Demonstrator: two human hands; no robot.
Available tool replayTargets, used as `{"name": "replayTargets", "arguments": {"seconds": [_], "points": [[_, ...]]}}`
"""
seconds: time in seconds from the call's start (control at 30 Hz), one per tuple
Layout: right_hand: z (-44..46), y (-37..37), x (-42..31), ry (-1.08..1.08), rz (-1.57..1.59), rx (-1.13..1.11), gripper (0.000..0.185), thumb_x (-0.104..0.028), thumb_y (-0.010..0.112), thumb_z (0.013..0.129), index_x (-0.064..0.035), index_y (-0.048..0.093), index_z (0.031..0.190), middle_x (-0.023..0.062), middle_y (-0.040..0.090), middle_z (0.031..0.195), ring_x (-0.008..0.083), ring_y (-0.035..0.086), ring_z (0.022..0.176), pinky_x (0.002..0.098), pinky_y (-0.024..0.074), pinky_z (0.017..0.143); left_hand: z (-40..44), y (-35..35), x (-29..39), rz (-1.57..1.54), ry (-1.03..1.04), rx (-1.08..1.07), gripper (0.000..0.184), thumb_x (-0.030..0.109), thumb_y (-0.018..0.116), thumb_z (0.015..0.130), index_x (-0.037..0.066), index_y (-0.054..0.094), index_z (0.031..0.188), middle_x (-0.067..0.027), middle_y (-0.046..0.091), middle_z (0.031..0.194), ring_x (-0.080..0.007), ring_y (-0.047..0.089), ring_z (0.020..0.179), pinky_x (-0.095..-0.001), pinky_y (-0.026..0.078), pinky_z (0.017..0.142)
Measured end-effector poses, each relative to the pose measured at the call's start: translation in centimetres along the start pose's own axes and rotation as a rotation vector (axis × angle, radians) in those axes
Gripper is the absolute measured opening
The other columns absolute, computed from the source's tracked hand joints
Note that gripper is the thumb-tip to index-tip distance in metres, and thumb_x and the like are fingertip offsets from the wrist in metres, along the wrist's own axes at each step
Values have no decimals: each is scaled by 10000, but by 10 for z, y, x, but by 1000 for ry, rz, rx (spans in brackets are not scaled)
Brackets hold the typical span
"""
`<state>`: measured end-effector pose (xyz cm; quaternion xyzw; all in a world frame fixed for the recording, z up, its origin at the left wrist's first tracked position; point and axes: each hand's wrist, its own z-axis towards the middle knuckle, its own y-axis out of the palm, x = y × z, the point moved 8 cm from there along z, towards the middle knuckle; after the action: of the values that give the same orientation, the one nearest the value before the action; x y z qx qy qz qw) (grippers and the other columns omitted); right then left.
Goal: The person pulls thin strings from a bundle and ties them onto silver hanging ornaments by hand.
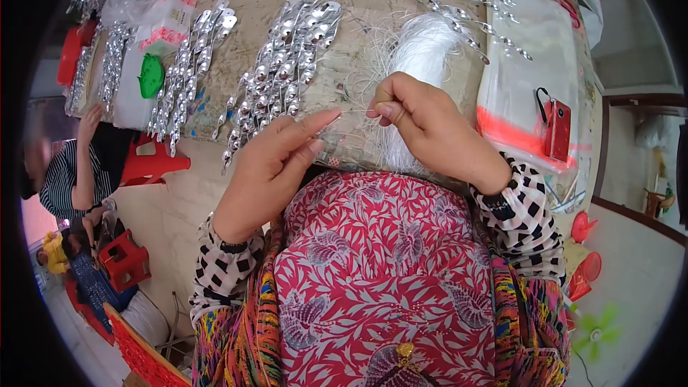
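Note:
My left hand (276,168) is closed in a pinch, thumb and index finger around a thin thread and a tiny shiny bit too small to name. Opposite it, my right hand (430,125) pinches a fine white thread (356,110) that spans the short gap between both hands. Behind the right hand a bundle of white thread (426,46) lies on the table, its loose strands curling leftward. Left of the bundle, silver twisted strips (287,57) with shiny round bumps lie in a pile, close beyond my left hand.
More silver strips (193,64) lie leftward, near a green object (150,76) and a tissue box (168,21). Clear plastic bags (527,64) carry a red device (557,129) on the right. A person (68,172) sits at the left, beside a red stool (154,161).

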<state>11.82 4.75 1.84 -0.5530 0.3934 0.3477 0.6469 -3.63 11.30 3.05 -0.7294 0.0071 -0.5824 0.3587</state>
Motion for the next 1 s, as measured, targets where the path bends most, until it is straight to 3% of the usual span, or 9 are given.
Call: {"name": "replayTargets", "arguments": {"seconds": [0.1,0.17,0.23,0.53,1.0], "points": [[8,10,-1,-103,-143,-35,38,-34,512,900,2,509,909,139,596,804,272,597,749,342,468,681,-7,-11,-12,77,-19,55,380,16,546,896,93,575,1267,-37,453,765,-127,449,717,-249,372,657],[15,17,-1,-154,-196,-53,31,-22,514,884,-4,512,909,157,590,805,315,596,758,366,466,677,-12,-20,-15,218,-52,120,361,71,557,890,161,597,1237,-87,471,749,-217,499,674,-307,407,621],[23,25,-2,-201,-255,-84,50,-17,528,853,-16,516,901,169,577,812,353,581,776,400,461,676,-16,-24,-20,238,-61,148,364,74,560,889,169,596,1238,-90,471,747,-226,500,670,-314,408,614],[47,35,5,-292,-362,-135,97,35,588,766,-31,568,836,126,510,829,315,541,801,389,445,667,-31,-35,-31,335,-103,197,370,89,574,881,197,594,1235,-99,469,747,-249,510,661,-350,412,594],[35,33,24,-296,-544,-81,79,-25,636,744,-38,593,809,132,546,809,334,563,786,415,454,674,-37,-33,-35,486,-124,171,355,134,568,884,217,584,1229,-113,497,783,-306,556,690,-406,438,599]]}}
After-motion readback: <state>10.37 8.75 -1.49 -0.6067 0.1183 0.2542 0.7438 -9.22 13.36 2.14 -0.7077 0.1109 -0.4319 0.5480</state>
